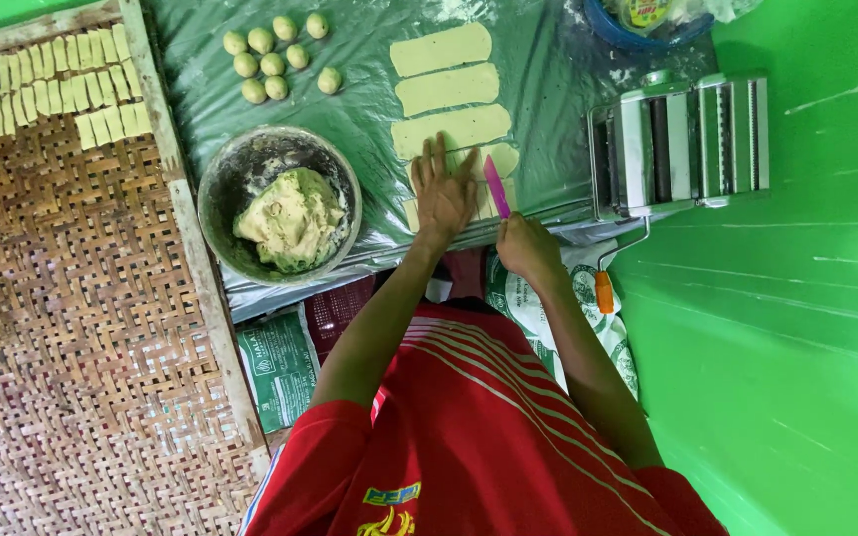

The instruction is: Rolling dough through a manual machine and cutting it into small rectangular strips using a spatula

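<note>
The left hand (443, 194) lies flat, fingers spread, pressing a dough sheet (494, 159) on the plastic-covered work surface (369, 89). The right hand (526, 246) is closed around a pink knife (496, 186), its blade on the sheet. A pasta roller (682, 144) stands just beside.

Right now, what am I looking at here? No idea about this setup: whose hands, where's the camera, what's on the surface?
One view, from a camera worn on a person's head, looking down at their own bare hands; no robot. The left hand lies flat on a dough sheet. The right hand holds a pink knife against it. Both rest on a plastic-covered table. Also there: more rolled dough strips, small dough balls, a metal bowl of dough, a hand-crank roller machine. Beside it, a woven tray carries cut pieces.
</note>
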